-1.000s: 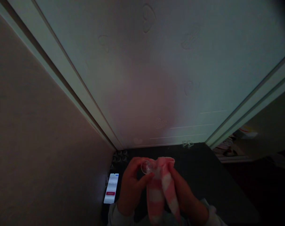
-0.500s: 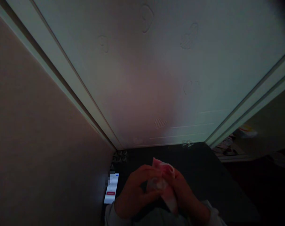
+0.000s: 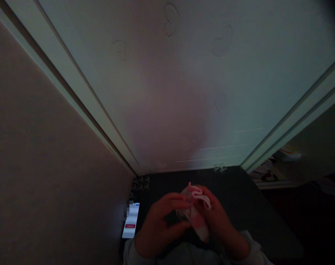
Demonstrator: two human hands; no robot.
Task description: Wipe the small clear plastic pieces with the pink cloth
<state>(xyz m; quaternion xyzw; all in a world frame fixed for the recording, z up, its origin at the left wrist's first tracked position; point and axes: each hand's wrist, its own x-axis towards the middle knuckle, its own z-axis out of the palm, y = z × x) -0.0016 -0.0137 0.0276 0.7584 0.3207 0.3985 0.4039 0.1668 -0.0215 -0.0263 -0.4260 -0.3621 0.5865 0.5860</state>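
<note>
A small pink and white sock (image 3: 199, 221) with a wavy, ruffled top edge is held low in the head view, over the dark tabletop (image 3: 239, 206). My right hand (image 3: 221, 222) is closed round it from the right side. From the left, my left hand (image 3: 160, 221) pinches the fabric near the ruffled edge with its fingertips, its thumb lower down. A pale, rounded bit shows between the left fingers and thumb; the dim light hides what it is.
Left of my hands lies a lit phone (image 3: 131, 221) beside the brown wall panel (image 3: 59, 176). Small clear objects (image 3: 141, 182) stand in the back left corner, others (image 3: 220, 168) along the back edge. Behind rises a pale panel with heart shapes (image 3: 188, 143).
The sock's ruffled edge has opened out and now folds over toward my right hand. My left thumb has drawn slightly down and away from the fabric.
</note>
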